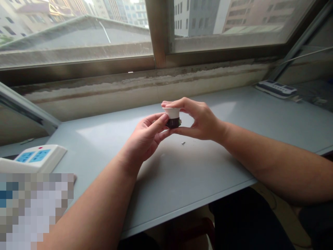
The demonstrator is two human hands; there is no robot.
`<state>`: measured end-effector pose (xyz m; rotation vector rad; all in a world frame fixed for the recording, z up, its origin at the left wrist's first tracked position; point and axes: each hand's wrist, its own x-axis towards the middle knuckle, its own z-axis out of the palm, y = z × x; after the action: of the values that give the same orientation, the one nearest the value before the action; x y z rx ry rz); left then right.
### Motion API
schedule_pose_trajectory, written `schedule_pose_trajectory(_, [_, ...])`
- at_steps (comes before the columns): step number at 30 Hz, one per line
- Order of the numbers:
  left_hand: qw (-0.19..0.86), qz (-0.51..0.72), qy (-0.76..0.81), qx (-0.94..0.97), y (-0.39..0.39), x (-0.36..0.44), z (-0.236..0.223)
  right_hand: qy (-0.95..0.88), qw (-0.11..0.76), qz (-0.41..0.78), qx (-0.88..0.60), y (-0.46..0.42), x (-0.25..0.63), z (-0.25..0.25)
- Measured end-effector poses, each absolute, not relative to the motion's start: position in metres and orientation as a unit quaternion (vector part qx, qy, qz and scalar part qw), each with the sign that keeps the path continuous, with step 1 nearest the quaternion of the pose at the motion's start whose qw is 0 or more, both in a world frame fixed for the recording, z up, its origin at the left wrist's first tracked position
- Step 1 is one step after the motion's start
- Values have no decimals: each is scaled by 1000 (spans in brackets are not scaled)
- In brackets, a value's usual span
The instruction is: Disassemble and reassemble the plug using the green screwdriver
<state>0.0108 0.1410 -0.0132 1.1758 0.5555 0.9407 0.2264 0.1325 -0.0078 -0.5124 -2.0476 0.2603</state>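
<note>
Above the desk, both hands hold a small round fitting (172, 118) with a white flared collar on top and a dark cylindrical body below. My left hand (144, 137) pinches its near side between the thumb and fingers, hiding part of the dark body. My right hand (200, 119) grips it from the right, with the fingers over the white collar and the thumb under the dark body. A tiny metal screw (183, 142) lies on the desk just below my right hand, not touching it.
The pale grey desk (197, 173) runs along a window (78, 34) with a dirty sill. A white power strip (39, 156) with blue sockets sits at the left, and a dark-topped power strip (275, 89) lies at the back right. A pixelated patch covers the lower left corner.
</note>
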Motion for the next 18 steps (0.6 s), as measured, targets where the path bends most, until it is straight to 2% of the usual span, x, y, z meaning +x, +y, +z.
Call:
schedule_pose_trajectory(5, [663, 420, 223, 579, 142, 11, -13, -860, 487, 57, -141, 142, 228, -12])
schedule_pose_trajectory(12, [518, 466, 221, 682, 140, 9, -8, -868, 476, 43, -135, 132, 231, -1])
schedule_pose_trajectory(15, [458, 486, 219, 712, 137, 8, -4, -835, 491, 159, -190, 123, 231, 4])
schedule_pose_trajectory(18, [397, 501, 219, 737, 136, 8, -3, -742, 494, 365, -271, 121, 227, 3])
